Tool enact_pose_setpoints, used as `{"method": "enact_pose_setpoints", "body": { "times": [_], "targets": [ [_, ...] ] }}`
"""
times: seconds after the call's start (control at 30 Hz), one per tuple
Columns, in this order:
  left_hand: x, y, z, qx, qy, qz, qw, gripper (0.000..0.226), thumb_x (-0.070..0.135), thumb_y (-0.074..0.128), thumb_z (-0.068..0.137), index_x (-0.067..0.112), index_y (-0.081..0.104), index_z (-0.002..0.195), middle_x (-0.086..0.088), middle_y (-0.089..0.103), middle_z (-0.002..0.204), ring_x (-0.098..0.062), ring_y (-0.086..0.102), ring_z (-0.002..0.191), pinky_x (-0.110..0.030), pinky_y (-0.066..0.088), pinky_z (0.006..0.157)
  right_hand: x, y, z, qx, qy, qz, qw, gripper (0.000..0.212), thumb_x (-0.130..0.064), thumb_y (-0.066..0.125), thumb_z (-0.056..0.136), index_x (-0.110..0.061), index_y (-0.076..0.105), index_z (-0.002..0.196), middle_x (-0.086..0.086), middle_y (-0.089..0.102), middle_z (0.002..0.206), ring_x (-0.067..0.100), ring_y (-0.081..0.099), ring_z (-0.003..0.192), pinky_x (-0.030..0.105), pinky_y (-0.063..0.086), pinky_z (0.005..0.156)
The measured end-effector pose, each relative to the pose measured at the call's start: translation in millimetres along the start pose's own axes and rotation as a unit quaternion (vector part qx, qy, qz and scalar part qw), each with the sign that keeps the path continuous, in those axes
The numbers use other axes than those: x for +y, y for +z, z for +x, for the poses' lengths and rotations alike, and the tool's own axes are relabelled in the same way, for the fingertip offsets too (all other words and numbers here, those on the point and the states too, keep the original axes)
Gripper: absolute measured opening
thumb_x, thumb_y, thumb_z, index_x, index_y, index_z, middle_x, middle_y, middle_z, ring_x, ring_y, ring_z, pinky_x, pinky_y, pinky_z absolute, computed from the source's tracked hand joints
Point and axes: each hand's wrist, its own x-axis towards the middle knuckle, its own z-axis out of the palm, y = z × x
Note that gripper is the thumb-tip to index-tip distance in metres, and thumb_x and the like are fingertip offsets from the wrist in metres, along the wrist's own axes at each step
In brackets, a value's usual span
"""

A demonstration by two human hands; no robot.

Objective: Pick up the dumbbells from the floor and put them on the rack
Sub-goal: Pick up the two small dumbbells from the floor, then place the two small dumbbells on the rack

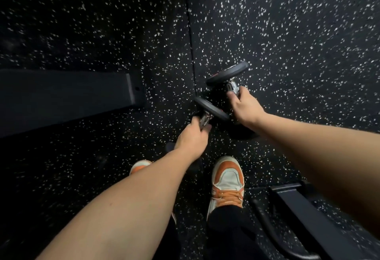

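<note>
Two black dumbbells with chrome handles are low over the speckled black floor in front of my feet. My left hand (193, 138) is closed around the handle of the nearer dumbbell (211, 108), whose far head shows just beyond my fingers. My right hand (244, 105) grips the handle of the farther dumbbell (227, 73), whose upper head points away to the right. Its lower head (241, 131) is partly hidden under my wrist. The rack is not in view.
A dark flat bench or beam (65, 95) lies on the left. A black metal frame with a curved tube (292, 218) sits at the lower right. My orange and white shoes (227, 181) stand just behind the dumbbells. A floor mat seam (190, 33) runs away from me.
</note>
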Motion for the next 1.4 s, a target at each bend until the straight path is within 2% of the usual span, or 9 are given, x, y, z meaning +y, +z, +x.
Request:
{"method": "enact_pose_setpoints", "body": {
  "times": [0.23,0.33,0.47,0.6,0.8,0.9,1.1,1.27,1.4],
  "targets": [
    [2,-28,-5,0.039,-0.03,-0.014,0.999,0.035,0.048,0.041,0.096,0.019,0.043,0.117,-0.011,0.062,0.103,-0.036,0.058,0.096,-0.042,0.043,0.079,-10,3,-7,-0.005,0.017,0.016,1.0,0.028,-0.046,0.041,0.1,-0.018,0.039,0.105,-0.003,0.05,0.077,0.02,0.048,0.068,0.035,0.032,0.07],
    [10,-49,-20,0.072,-0.048,-0.043,0.995,0.038,0.049,0.04,0.097,0.022,0.043,0.124,-0.009,0.061,0.101,-0.032,0.056,0.091,-0.039,0.042,0.077,-20,-12,-29,-0.004,0.016,0.019,1.0,0.03,-0.046,0.04,0.1,-0.017,0.041,0.106,-0.003,0.051,0.076,0.012,0.047,0.065,0.036,0.032,0.06],
    [17,-64,-36,0.116,-0.082,-0.11,0.984,0.037,0.05,0.041,0.097,0.024,0.044,0.123,-0.006,0.059,0.094,-0.029,0.054,0.083,-0.036,0.04,0.073,-28,-21,-57,-0.009,0.012,0.04,0.999,0.033,-0.045,0.041,0.1,-0.013,0.043,0.109,0.004,0.056,0.078,0.017,0.049,0.062,0.031,0.033,0.05],
    [47,-86,-95,0.155,-0.092,-0.165,0.97,0.037,0.048,0.041,0.098,0.025,0.045,0.127,-0.004,0.057,0.093,-0.027,0.052,0.081,-0.033,0.037,0.072,-58,-61,-118,-0.011,-0.028,0.048,0.998,0.033,-0.045,0.04,0.101,-0.013,0.043,0.108,0.004,0.057,0.074,0.017,0.05,0.057,0.032,0.035,0.049],
    [97,-124,-225,0.195,-0.095,-0.26,0.941,0.04,0.043,0.045,0.099,0.018,0.046,0.131,-0.018,0.064,0.113,-0.034,0.058,0.094,-0.032,0.035,0.075,-121,-133,-239,-0.02,-0.072,0.055,0.996,0.03,-0.045,0.039,0.102,-0.016,0.043,0.104,0.002,0.058,0.072,0.017,0.051,0.056,0.029,0.034,0.046],
    [125,-150,-305,0.219,-0.085,-0.305,0.923,0.04,0.042,0.045,0.099,0.016,0.045,0.13,-0.018,0.062,0.109,-0.034,0.058,0.095,-0.03,0.034,0.076,-160,-177,-311,-0.011,-0.115,0.04,0.993,0.028,-0.044,0.04,0.102,-0.016,0.042,0.101,0.002,0.057,0.07,0.018,0.051,0.057,0.031,0.034,0.048],
    [160,-210,-461,0.307,-0.046,-0.389,0.867,0.042,0.042,0.045,0.099,0.014,0.044,0.131,-0.016,0.062,0.11,-0.036,0.058,0.105,-0.032,0.036,0.079,-249,-245,-441,-0.05,-0.189,0.029,0.98,0.039,-0.05,0.041,0.098,-0.013,0.046,0.108,0.01,0.063,0.089,0.026,0.059,0.074,0.044,0.05,0.07],
    [149,-245,-570,0.383,0.004,-0.472,0.794,0.039,0.055,0.049,0.089,0.027,0.049,0.116,-0.015,0.066,0.108,-0.039,0.063,0.1,-0.049,0.052,0.086,-316,-265,-533,-0.077,-0.276,-0.022,0.958,0.032,-0.047,0.056,0.092,-0.016,0.05,0.096,0.007,0.068,0.081,0.024,0.068,0.061,0.044,0.059,0.06],
    [112,-251,-655,0.477,0.026,-0.507,0.718,0.046,0.069,0.055,0.073,0.031,0.052,0.099,-0.024,0.065,0.094,-0.051,0.06,0.089,-0.051,0.051,0.07,-355,-251,-608,-0.096,-0.357,-0.106,0.923,0.026,-0.036,0.065,0.085,-0.015,0.053,0.093,0.009,0.069,0.081,0.029,0.067,0.069,0.04,0.055,0.065]
  ]
}}
